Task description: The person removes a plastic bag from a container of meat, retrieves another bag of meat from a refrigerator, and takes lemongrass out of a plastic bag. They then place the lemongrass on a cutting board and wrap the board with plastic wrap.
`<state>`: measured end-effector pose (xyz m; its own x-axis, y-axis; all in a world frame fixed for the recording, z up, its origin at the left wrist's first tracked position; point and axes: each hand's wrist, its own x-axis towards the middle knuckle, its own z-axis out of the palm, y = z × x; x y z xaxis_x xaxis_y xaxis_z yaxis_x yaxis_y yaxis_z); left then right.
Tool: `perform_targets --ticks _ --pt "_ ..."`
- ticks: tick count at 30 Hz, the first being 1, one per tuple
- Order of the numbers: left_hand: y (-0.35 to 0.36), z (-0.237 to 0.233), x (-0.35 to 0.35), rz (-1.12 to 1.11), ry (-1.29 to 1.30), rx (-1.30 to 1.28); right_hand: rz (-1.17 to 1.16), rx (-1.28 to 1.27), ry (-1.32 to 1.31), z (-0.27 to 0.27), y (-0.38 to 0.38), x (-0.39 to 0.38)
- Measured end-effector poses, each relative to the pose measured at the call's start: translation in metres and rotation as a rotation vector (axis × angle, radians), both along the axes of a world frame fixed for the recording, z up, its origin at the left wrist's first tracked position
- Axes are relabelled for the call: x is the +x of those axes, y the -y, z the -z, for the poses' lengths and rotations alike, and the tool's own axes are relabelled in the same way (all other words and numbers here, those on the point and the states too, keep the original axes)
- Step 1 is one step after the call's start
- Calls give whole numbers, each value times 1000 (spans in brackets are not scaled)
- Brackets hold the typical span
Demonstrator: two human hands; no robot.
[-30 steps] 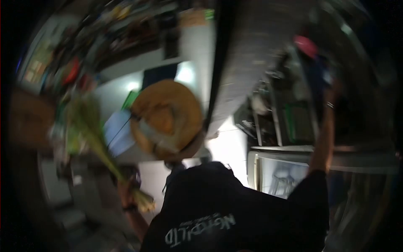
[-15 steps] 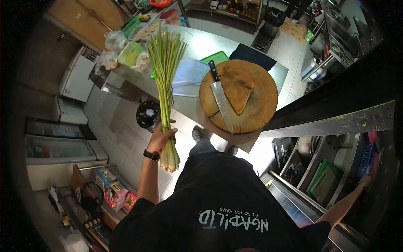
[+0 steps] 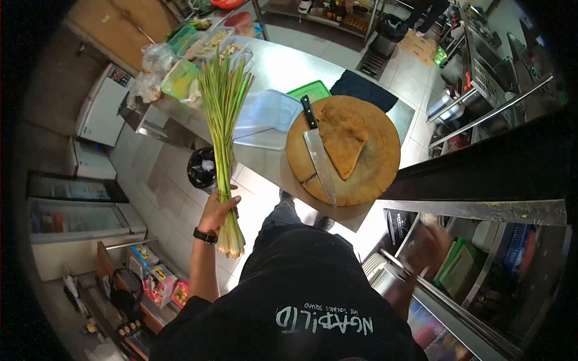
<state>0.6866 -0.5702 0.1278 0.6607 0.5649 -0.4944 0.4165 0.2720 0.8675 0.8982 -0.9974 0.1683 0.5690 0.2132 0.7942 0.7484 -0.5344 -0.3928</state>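
Observation:
My left hand, with a black watch on the wrist, is closed around the lower part of a lemongrass bundle. The pale root ends point down toward me and the long green stalks reach up over the counter's edge. My right hand is smeared by motion over the shelving at the right, so its fingers cannot be made out. On the counter, a knife with a black handle lies on a round wooden chopping board. Beside its blade is a flat, brown, roughly triangular piece.
The metal counter also bears a clear plastic lid, a green lid, a dark cloth and several food containers. A black-lined bin stands below. Green boards and a blue basket are at right.
My right hand has drawn back from beside the blue basket toward my body. The lemongrass has shifted slightly left and down in view, still in my left hand.

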Motion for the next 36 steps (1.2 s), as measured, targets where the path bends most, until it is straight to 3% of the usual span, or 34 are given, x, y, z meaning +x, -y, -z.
perform_targets --ticks 1,2,3,5,9,11,12,14,16,18,20,22,24,26,27,30,35,36 --pt "-8 3 3 6 4 -4 -32 -133 -491 -29 -67 6" --pt "-16 6 4 18 23 -6 -135 -107 -373 8 -98 34" --pt "-24 9 5 26 43 -10 -123 -73 -595 19 -128 52" --pt "-39 10 4 22 27 18 -131 -220 -248 74 -166 106" --pt "-66 -6 -9 -28 25 57 -134 -243 -274 152 -220 176" --pt "-79 -5 -22 -92 29 96 -315 -332 -884 192 -230 226" --pt "-84 -5 -31 -112 25 85 -329 -351 -885 181 -250 235" --pt "-93 -5 -49 -182 -16 71 -125 -580 -611 140 -293 255" --pt "-103 -4 -65 -208 -43 94 -86 -508 -560 127 -349 284" --pt "-107 -3 -77 -280 -94 57 -132 -381 -621 113 -407 307" --pt "-108 -2 -79 -316 -113 43 -191 -443 -833 132 -457 354" --pt "-113 -3 -85 -346 -149 17 -41 -575 -676 115 -492 343" --pt "-116 7 -95 -353 -161 36 57 -657 -562 121 -504 335" --pt "-122 13 -99 -348 -161 57 -460 -844 -328 104 -498 325" --pt "-121 17 -95 -349 -154 40 -561 -972 -383 97 -486 313" --pt "-126 25 -89 -325 -147 15 -346 -1484 -591 45 -458 242" --pt "-128 29 -55 -236 -96 8 -354 -1524 -791 108 -409 248" --pt "-128 27 -47 -174 -109 17 -386 -1399 -761 123 -402 249"
